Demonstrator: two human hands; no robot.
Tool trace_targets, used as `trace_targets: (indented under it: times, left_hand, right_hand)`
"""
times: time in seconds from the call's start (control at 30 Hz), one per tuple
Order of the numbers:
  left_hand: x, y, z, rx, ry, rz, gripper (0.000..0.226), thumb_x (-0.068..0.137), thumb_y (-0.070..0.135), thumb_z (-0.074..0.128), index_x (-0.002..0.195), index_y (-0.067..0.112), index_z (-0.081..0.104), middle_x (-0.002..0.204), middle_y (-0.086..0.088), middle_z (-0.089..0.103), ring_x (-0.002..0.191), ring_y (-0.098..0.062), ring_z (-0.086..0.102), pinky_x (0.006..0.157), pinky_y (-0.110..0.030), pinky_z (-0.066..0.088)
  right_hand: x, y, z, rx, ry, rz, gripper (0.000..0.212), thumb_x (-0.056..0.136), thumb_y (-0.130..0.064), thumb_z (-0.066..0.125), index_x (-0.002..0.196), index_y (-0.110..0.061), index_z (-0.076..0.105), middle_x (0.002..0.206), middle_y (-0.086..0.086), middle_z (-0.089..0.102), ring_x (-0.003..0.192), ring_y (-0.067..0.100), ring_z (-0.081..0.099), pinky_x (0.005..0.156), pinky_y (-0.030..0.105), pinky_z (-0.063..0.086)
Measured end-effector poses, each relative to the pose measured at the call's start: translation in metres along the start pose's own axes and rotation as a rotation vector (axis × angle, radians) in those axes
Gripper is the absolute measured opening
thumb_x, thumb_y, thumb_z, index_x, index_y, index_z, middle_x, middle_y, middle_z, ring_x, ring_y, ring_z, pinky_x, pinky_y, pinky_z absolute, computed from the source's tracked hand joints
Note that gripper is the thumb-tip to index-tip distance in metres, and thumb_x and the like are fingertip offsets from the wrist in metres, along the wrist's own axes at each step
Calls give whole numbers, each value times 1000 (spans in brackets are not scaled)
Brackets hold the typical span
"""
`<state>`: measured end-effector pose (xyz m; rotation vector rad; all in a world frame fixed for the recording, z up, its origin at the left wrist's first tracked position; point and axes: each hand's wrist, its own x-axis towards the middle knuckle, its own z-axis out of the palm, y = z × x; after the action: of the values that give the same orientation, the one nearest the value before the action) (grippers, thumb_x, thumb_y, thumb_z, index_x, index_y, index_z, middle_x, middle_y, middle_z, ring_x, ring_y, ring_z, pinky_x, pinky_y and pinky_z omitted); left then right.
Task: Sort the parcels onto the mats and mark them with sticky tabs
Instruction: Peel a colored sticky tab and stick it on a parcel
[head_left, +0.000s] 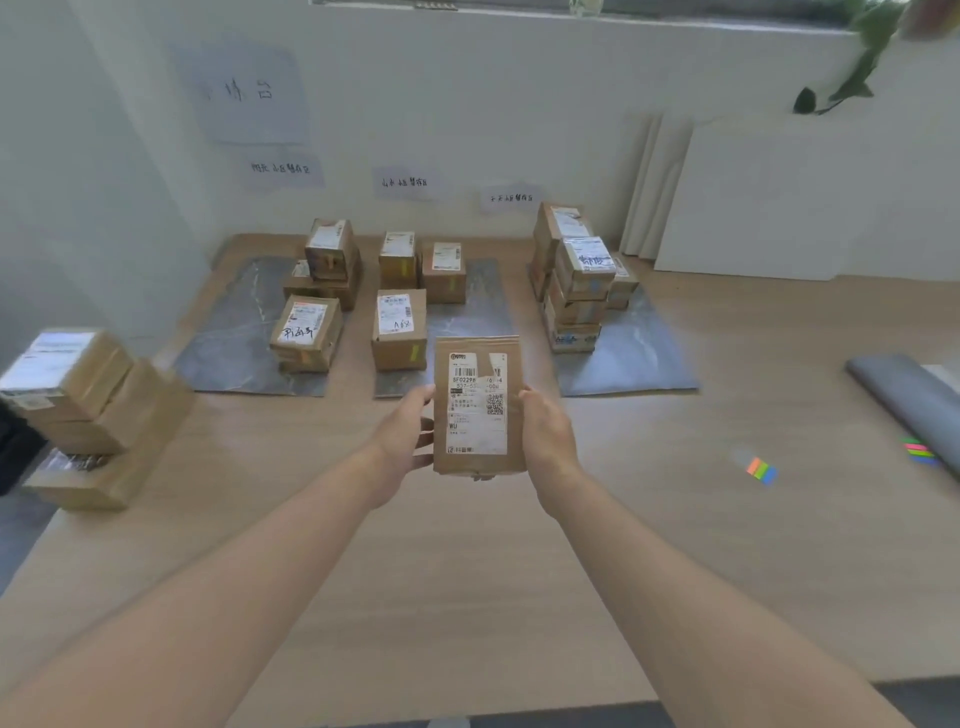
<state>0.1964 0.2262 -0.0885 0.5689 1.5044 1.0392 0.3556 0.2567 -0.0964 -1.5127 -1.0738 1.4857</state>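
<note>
Above the tabletop (467, 571), the left hand (402, 441) and right hand (548, 434) grasp the flat parcel (478, 405) upright, fingers curled round its side edges.

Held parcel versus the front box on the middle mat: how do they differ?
The held parcel is flat; the front box is a deep carton. The left hand and right hand grip the held parcel aloft; the front box rests on the middle mat. The front box shows handwriting and a yellow tab; the held parcel shows neither. Both are brown with white labels.
</note>
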Motion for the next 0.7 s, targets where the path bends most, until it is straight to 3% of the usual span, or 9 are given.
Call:
trace_targets:
  times: [0.03, 0.1, 0.23, 0.37, 0.47, 0.5, 0.6, 0.7]
  left_hand:
    - [10, -1, 4, -7, -8, -17, 28, 101, 44, 43, 104, 26, 64, 90, -5, 62, 89, -22, 64, 86, -40, 51]
    - [29, -5, 11, -19, -22, -46, 26, 100, 43, 44, 108, 25, 62, 89, -5, 62, 89, -22, 64, 89, -41, 52]
    - [62, -16, 24, -21, -31, -115, 24, 100, 41, 44, 105, 25, 62, 91, -6, 63, 91, -23, 64, 97, -44, 51]
    - [85, -36, 33, -16, -25, -190, 25, 98, 41, 44, 103, 25, 64, 91, -7, 62, 89, -22, 64, 95, -41, 51]
    - [100, -52, 38, -9, -10, -229, 23, 98, 39, 46, 101, 26, 65, 86, -5, 62, 82, -20, 64, 86, -35, 52]
    - [103, -58, 39, -12, -4, -243, 23, 98, 39, 46, 101, 26, 65, 85, -4, 63, 81, -19, 64, 87, -36, 52]
    - [115, -76, 41, -5, 15, -280, 28, 98, 41, 43, 102, 27, 67, 89, -4, 66, 84, -20, 66, 97, -41, 52]
    - [123, -89, 44, 8, 39, -312, 27, 99, 43, 42, 100, 29, 66, 90, -4, 66, 84, -19, 66, 95, -39, 52]
  right_hand:
    - [9, 5, -1, -15, 10, 6, 37, 92, -39, 40, 101, -30, 75, 97, -3, 78, 92, 24, 74, 72, 54, 63]
    - [27, 12, -4, -48, 12, 21, 39, 88, -40, 39, 101, -35, 74, 96, -7, 78, 96, 23, 73, 82, 55, 61]
    - [57, 27, -13, -100, 19, 81, 33, 101, -30, 38, 101, -34, 71, 93, -11, 75, 94, 16, 70, 70, 28, 58]
    - [83, 56, -18, -136, -2, 161, 34, 98, -33, 38, 105, -39, 71, 100, -16, 75, 103, 13, 69, 91, 36, 55]
    - [100, 72, -22, -179, -22, 220, 29, 99, -34, 43, 106, -42, 71, 93, -22, 74, 97, 5, 68, 78, 27, 51]
    - [104, 78, -22, -197, -35, 237, 29, 98, -37, 44, 110, -43, 69, 98, -24, 73, 100, 4, 66, 80, 26, 49]
    - [122, 105, -24, -245, -51, 309, 44, 88, -55, 44, 129, -49, 60, 133, -22, 62, 125, 11, 57, 107, 36, 45]
    - [135, 134, -28, -268, -96, 339, 39, 90, -53, 45, 125, -51, 62, 128, -24, 65, 123, 8, 58, 107, 37, 45]
